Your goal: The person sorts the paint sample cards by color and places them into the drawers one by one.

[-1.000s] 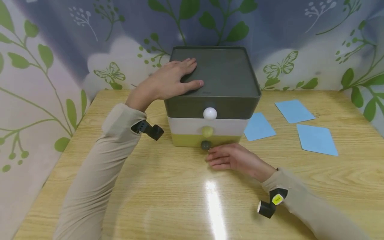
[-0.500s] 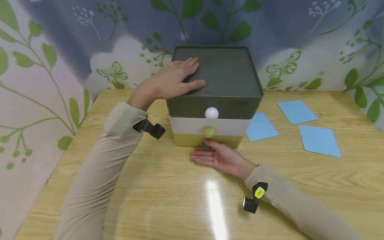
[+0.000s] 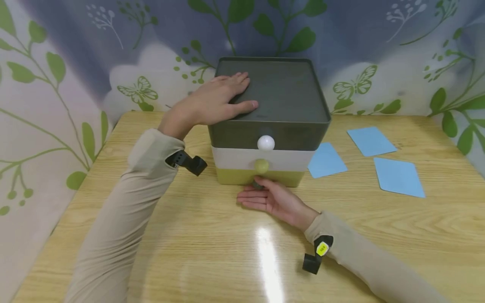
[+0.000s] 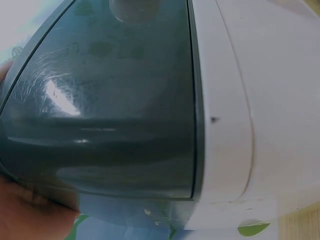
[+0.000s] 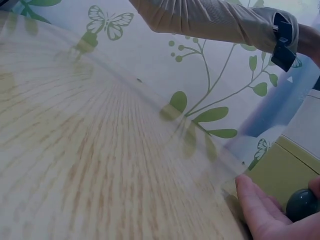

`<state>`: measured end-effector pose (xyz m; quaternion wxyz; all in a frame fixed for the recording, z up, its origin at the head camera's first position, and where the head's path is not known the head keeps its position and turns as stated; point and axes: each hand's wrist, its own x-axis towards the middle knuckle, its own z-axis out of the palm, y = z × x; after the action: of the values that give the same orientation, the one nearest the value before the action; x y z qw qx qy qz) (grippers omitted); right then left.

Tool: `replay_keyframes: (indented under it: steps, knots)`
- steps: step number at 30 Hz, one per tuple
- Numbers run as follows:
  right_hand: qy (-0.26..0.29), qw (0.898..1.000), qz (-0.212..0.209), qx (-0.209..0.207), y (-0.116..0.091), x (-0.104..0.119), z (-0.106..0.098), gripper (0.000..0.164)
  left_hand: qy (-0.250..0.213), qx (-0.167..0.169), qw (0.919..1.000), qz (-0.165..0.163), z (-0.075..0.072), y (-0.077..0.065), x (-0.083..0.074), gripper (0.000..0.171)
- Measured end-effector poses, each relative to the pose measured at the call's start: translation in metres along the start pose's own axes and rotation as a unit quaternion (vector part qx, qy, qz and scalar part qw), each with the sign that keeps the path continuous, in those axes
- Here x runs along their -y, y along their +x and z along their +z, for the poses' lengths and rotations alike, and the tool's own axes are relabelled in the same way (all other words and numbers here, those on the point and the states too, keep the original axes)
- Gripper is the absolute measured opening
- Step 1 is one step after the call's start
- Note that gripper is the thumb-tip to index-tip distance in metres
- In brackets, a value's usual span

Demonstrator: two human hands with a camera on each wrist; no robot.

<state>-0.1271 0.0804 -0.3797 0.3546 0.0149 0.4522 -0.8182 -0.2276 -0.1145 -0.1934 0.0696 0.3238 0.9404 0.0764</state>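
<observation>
Backdrop (image 3: 75, 126): leaf and butterfly prints are covering it, and we are seeing it standing behind the surface (image 3: 197, 252).
Surface: wood-grained, it is carrying the stack (image 3: 282, 90) near its far edge; we are guessing that this spot is leaving working room in front.
Stack: it is standing upright, its tiers running dark over white over yellow, each front bearing a knob and facing us, probably for easy reach.
Sleeves (image 3: 110, 235): both are coming in from the near side, one along each flank of the scene.
Left hand (image 3: 221, 99): its fingers are lying straight on the left part of the stack's dark top, thumb apart from them, gripping nothing; we are judging that it is steadying the stack from above.
Right hand (image 3: 282, 204): turned palm up at the stack's foot, it is pinching the dark knob (image 5: 301, 205), thumb above and fingers below; we are reading that pose as suiting a knob sitting so low.
Cards (image 3: 371, 141): three blue ones are lying flat, right of the stack, seemingly out of the hands' way.
Wrist cameras (image 3: 197, 166): one is sitting at each cuff, aiming at that hand's work.
White knob (image 3: 266, 142) and yellow knob (image 3: 261, 166): we are seeing no fingers touching either.
</observation>
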Motion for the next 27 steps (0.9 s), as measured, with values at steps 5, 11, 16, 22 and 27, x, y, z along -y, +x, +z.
replay_keyframes:
  steps: [5,11,16,22,27]
  knots:
    - [0.005,1.0,-0.002,0.007,-0.008,-0.005,0.0,0.04,0.002,0.001,1.0,0.003,-0.001,0.001,-0.002,0.076]
    - [-0.013,1.0,0.001,0.015,-0.023,-0.016,0.003,0.038,-0.001,0.001,1.0,0.001,-0.003,0.001,-0.002,0.076]
    - [-0.022,0.999,0.015,0.018,-0.036,-0.027,0.007,0.042,-0.005,0.001,1.0,0.002,-0.003,0.0,-0.002,0.077]
    - [-0.027,0.998,0.026,0.048,-0.048,-0.039,0.011,0.045,-0.008,0.002,1.0,0.004,-0.003,-0.001,-0.001,0.076]
    - [-0.026,0.997,0.025,0.068,-0.056,-0.044,0.012,0.043,-0.008,0.0,1.0,0.004,-0.001,-0.001,0.0,0.076]
